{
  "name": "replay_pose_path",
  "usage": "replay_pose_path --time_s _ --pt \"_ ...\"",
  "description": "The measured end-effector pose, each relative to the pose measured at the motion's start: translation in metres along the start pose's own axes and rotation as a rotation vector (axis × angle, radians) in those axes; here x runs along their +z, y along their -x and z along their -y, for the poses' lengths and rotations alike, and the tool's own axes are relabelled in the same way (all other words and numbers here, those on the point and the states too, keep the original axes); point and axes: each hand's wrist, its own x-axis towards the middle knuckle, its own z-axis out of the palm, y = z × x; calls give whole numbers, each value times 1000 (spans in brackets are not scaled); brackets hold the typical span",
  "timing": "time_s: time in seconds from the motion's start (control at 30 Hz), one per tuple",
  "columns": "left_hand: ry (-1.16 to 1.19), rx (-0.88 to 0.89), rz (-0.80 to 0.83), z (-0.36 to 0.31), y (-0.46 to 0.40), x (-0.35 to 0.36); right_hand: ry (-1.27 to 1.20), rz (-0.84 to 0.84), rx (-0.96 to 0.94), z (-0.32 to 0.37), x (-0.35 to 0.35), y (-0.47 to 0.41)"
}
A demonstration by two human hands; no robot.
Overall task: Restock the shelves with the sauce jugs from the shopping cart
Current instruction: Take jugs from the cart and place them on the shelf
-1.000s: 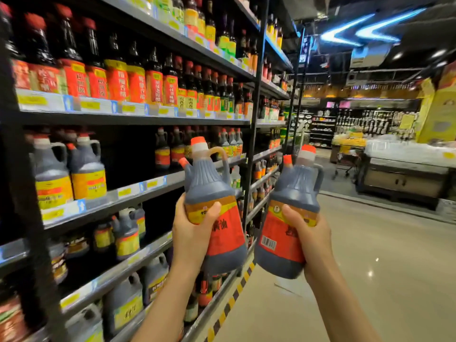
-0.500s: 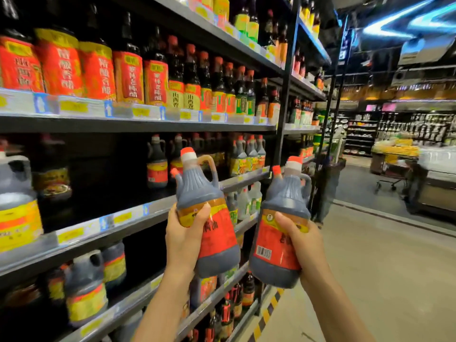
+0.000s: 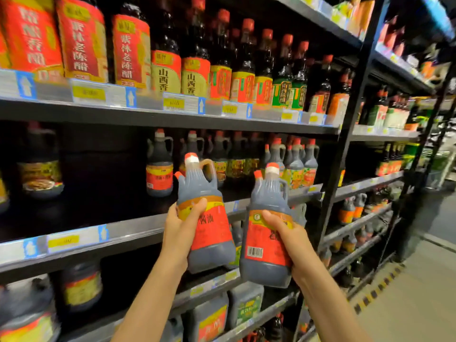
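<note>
Two sauce jugs are held up in front of the middle shelf, neither yet resting on it. The left jug is upright, its base below the shelf's front lip and its cap above it. The right jug sits slightly lower and just beside the left one; whether the two bodies touch cannot be told.

Risks from this position:
- Base strike. Both bases are below the shelf edge. If either jug is pushed forward without first being raised, it is likely to catch the price rail and tip back.
- Slip. Each jug is gripped around the label, not by its handle. The smooth film and the liquid's weight could let a jug slide downward through the grip.
- Collision. A shelved jug stands beyond the left fingers, with a dark gap to its left. Too deep a push could knock it over.

The left hand wraps the left jug's body from the left, thumb laid across the label front, fingers hidden behind. The right hand wraps the right jug from the right side, thumb across the label top. Both grips are spread wide to the width of the jug.
</note>
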Motion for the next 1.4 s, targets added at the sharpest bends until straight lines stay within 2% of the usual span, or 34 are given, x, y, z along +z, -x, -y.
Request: replay_pose_path --time_s 0.4,0.7,0.9,1.13,1.4 --pt "-75 63 -160 14 -107 74 31 269 38 19 -12 -176" --pt "-93 85 -322 22 -169 95 78 301 78 22 -2 -259" --pt "-252 153 -407 28 -198 95 29 232 77 11 16 -300" --pt "-320 198 -473 41 -208 92 27 220 45 -5 29 -324" --pt "-516 233 -560 56 -205 94 96 255 -49 -30 37 -335"
